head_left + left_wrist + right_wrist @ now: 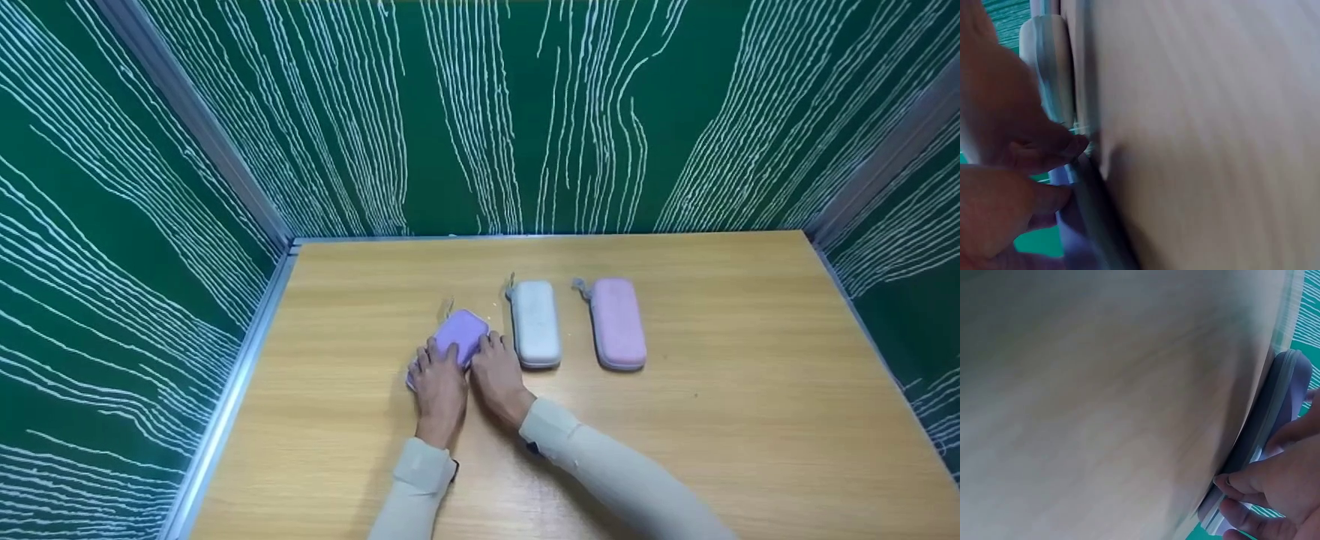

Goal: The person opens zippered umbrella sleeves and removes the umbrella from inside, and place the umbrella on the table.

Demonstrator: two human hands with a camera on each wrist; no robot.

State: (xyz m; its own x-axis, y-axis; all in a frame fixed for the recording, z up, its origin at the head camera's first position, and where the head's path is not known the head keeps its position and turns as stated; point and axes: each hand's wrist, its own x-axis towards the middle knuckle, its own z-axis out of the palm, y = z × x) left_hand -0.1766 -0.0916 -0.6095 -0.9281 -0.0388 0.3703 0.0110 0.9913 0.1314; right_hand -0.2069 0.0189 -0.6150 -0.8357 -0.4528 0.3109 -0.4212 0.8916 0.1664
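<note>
A purple zippered case (pixel 463 332) lies slanted on the table, a thin strap at its far end. My left hand (pixel 441 382) grips its near part, thumb on top and fingers over the left side. At the case's right edge is my right hand (pixel 498 373). In the right wrist view its fingertips (pixel 1224 481) pinch at the zipper seam (pixel 1282 391); the zipper pull is hidden between them. The left wrist view shows both hands close together along the purple case's side (pixel 1075 236).
A white zippered case (pixel 536 324) stands just right of my right hand, its strap at the far left corner. Farther right lies a pink case (pixel 619 324). The wooden table (pixel 720 450) meets green walls (pixel 465 195) with white wavy lines.
</note>
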